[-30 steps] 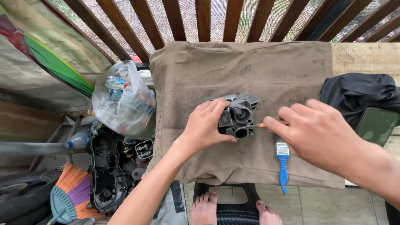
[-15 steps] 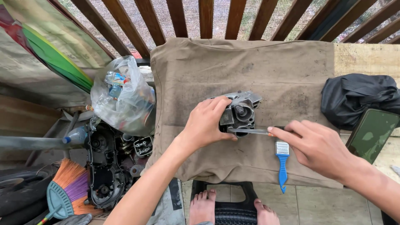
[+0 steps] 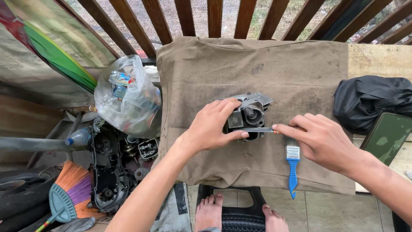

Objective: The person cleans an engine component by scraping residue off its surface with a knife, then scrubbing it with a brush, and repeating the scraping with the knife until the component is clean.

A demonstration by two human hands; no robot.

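Brown cloth [image 3: 257, 64]: left hand [image 3: 212, 126] clasps engine part [image 3: 246, 114]; right hand [image 3: 319, 139] pinches blade [image 3: 257, 129], lying left-right.

Cloth [image 3: 206, 77] bare above engine part [image 3: 249, 114]; brush [image 3: 292, 165] & black bag [image 3: 371, 101] block rt side.

A clear plastic bag [image 3: 127, 98], knotted at the top and bulging with small packets in blue, red and white, sits just left of the brown cloth [image 3: 257, 64]. Right of the cloth lies a crumpled black bag [image 3: 371, 101], and beside it a dark rectangular phone screen [image 3: 388, 136] (greenish reflections).
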